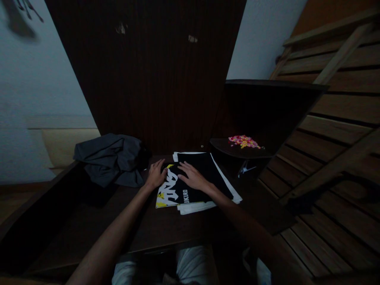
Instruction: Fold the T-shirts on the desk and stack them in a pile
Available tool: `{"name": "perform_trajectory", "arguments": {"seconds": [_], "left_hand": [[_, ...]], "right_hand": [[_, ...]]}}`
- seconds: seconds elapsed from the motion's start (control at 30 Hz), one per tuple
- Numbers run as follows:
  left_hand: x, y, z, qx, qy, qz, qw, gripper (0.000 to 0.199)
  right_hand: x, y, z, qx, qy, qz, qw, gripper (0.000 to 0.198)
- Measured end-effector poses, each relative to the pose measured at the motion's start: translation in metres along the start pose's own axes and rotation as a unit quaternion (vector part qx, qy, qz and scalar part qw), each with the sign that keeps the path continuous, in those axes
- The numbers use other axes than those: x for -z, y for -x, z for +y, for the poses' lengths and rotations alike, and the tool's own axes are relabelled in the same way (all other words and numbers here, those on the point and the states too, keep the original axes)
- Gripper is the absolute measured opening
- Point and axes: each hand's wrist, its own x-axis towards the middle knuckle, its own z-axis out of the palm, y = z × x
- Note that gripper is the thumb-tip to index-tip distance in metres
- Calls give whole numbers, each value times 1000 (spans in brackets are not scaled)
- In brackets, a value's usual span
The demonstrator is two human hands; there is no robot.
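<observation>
At left, a grey cloth (113,158) lies heaped and, it appears, unfolded. The left hand (157,174), fingers parted, rests palm down on the left edge of a black printed cloth (196,196), which lies on the desk (160,235) and appears already folded flat. Its large white lettering is partly covered; smaller print reads roughly "UKIRO", first letter uncertain. The right hand (192,176), fingers loosely spread, lies on top, with no pinch visible. White edges (197,208) protrude beneath, not quite aligned.

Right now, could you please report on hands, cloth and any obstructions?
Left hand open, at left edge of black printed cloth. Right hand open, flat on top. Gray cloth heaped to the left, apart from both hands.
</observation>
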Motion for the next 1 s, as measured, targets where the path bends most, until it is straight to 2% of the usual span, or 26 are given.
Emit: {"name": "perform_trajectory", "arguments": {"seconds": [0.1,0.27,0.4,0.5,0.63,0.73,0.8,0.87,0.93,1.0], "left_hand": [[-12,-2,2,-34,-44,-51,997,54],[-16,-1,8,-2,-144,-139,980,59],[-11,-3,8,26,-166,-168,971,66],[-8,-9,5,45,-145,-163,975,68],[-3,-21,-4,69,-24,-124,990,54],[3,-29,-8,120,131,-91,980,38],[5,-33,-8,162,237,-63,956,36],[6,-34,-6,211,330,-43,919,41],[7,-35,-3,251,385,-39,887,47],[9,-34,0,268,399,-52,875,45]], "right_hand": [[-13,-2,1,3,22,-58,998,61],[-18,13,9,-24,69,-73,995,66],[-11,30,25,-119,100,-51,987,74],[-7,40,36,-206,126,-20,970,75],[-4,46,41,-245,148,-4,958,77],[-3,45,39,-243,151,-7,958,77],[-3,45,38,-245,151,-7,958,76],[-4,45,38,-245,151,-9,958,76],[-4,45,39,-243,151,-10,958,75],[-3,45,39,-240,151,-9,959,74]]}}
